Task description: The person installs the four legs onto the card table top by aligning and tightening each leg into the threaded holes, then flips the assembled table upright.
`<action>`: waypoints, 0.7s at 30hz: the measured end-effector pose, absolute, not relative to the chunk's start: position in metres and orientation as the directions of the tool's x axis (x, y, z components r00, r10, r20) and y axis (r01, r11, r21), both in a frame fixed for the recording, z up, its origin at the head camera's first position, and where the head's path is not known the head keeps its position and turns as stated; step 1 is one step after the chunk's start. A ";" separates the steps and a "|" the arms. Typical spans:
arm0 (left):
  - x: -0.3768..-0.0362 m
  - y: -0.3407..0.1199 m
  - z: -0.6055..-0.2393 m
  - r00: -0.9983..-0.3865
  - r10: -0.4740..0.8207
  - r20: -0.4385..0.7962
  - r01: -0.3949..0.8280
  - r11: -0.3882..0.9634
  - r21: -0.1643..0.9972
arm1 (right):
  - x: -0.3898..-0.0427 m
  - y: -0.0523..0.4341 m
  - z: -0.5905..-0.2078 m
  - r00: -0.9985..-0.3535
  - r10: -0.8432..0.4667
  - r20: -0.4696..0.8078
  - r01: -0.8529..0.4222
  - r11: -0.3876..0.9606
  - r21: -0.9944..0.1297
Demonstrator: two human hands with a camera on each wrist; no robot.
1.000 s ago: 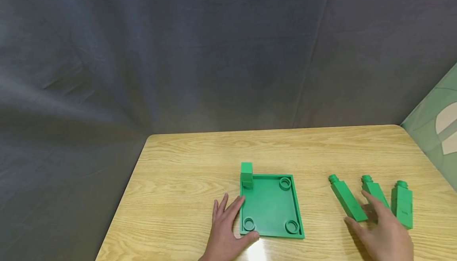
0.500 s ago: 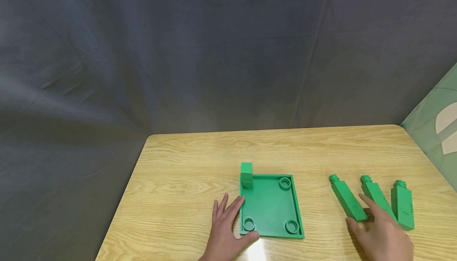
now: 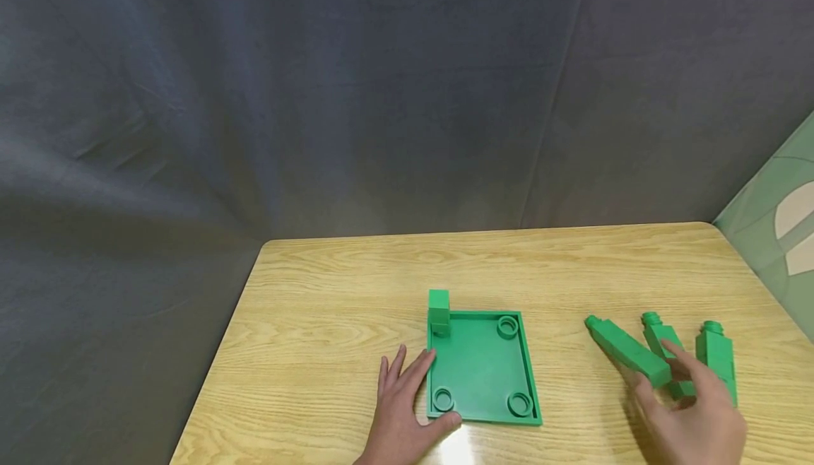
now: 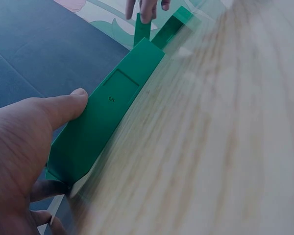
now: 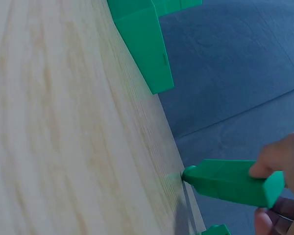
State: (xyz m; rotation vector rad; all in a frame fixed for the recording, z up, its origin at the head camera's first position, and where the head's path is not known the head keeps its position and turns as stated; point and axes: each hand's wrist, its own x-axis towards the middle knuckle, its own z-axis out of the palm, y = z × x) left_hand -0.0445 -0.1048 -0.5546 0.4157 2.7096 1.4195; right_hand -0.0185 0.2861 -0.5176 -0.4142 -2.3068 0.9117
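L hand (image 3: pixel 402 412) flat, fingers relaxed, steadying green base plate (image 3: pixel 481 373) on surface (image 3: pixel 331 338) | R hand (image 3: pixel 689 419) pinching green peg (image 3: pixel 628 352), near end lifted, right of plate

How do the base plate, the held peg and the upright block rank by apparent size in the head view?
1. Base plate, clearly largest.
2. Held peg, gripped by the right hand.
3. Upright block, smallest, though part of its length may be hidden.
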 end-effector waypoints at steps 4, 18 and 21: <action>-0.045 -0.105 -0.554 -0.963 0.260 0.071 0.208 0.545 0.813 | -0.019 0.280 -0.515 -0.688 0.571 0.448 -0.055 0.575 -0.816; -0.046 -0.104 -0.558 -0.955 0.259 0.144 0.270 0.560 0.783 | -0.020 0.270 -0.510 -0.667 0.648 0.367 -0.130 0.385 -0.914; -0.045 -0.104 -0.558 -0.956 0.258 0.141 0.267 0.558 0.786 | -0.020 0.271 -0.512 -0.674 0.672 0.307 -0.159 0.274 -0.949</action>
